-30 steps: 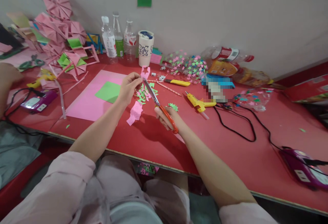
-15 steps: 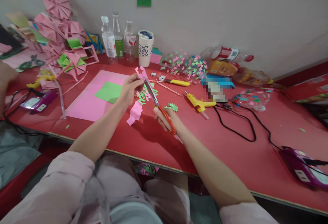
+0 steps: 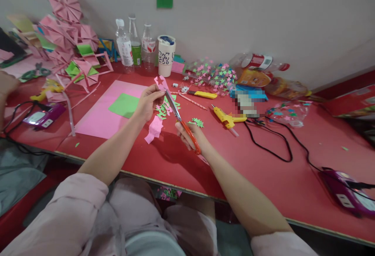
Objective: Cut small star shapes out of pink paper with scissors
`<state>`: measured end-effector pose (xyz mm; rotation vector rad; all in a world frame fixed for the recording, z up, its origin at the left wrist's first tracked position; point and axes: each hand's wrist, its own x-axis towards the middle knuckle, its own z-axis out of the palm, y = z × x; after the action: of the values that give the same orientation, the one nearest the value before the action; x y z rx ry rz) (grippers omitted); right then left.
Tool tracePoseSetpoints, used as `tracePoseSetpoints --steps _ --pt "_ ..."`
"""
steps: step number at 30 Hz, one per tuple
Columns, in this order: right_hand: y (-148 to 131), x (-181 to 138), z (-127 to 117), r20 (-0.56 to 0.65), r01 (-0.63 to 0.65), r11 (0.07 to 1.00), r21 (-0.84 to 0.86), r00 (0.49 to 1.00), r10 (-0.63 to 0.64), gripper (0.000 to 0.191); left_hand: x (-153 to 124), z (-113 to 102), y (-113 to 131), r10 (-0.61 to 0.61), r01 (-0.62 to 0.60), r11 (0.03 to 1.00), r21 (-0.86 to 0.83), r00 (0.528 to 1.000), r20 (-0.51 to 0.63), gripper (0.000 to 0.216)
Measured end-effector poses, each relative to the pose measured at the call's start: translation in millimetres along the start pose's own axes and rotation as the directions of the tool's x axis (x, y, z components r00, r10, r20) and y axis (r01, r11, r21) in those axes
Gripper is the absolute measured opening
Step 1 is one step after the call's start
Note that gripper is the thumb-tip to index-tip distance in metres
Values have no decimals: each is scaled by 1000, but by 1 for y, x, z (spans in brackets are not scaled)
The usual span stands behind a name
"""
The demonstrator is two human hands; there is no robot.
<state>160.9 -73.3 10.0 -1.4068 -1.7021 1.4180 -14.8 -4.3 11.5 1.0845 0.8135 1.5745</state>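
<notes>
My left hand (image 3: 149, 102) pinches a small pink paper piece (image 3: 160, 82) with a star cut out of it, held up above the red table (image 3: 263, 170). My right hand (image 3: 190, 136) grips red-handled scissors (image 3: 182, 122), whose blades point up-left and meet the pink paper at my left fingertips. Below the hands lie green paper scraps (image 3: 165, 107) and a crumpled pink paper strip (image 3: 154, 128).
A pink sheet (image 3: 99, 115) with a green square (image 3: 124, 105) lies left. A yellow glue gun (image 3: 227, 118) and its black cord, a yellow utility knife (image 3: 203, 94), bottles (image 3: 124, 47), a cup (image 3: 166, 55), bagged paper stars (image 3: 215, 75) and pink paper fans (image 3: 66, 25) surround. Another person's hand (image 3: 7, 84) is at far left.
My left hand turned the pink piece and raised it slightly. The scissors shifted a little up with it. The other person's hand at far left drew back.
</notes>
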Motion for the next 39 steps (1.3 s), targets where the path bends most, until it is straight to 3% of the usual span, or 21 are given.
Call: tracePoseSetpoints --steps 20,30,36,39 --pt "4 5 -3 -6 -3 1000 8 1000 3 46 -2 0 2 -34 34 999 -7 999 34 17" --pt "2 5 -4 -10 -8 1000 -20 1000 8 47 5 -6 0 -4 -1 998 -56 995 -99 10" --pt "7 8 -3 -22 13 999 -29 1000 -14 48 3 -2 0 -88 87 996 -23 995 -41 16" --pt "9 9 -3 -14 7 999 -35 1000 -7 48 2 -1 1 -72 70 997 -18 994 -81 12"
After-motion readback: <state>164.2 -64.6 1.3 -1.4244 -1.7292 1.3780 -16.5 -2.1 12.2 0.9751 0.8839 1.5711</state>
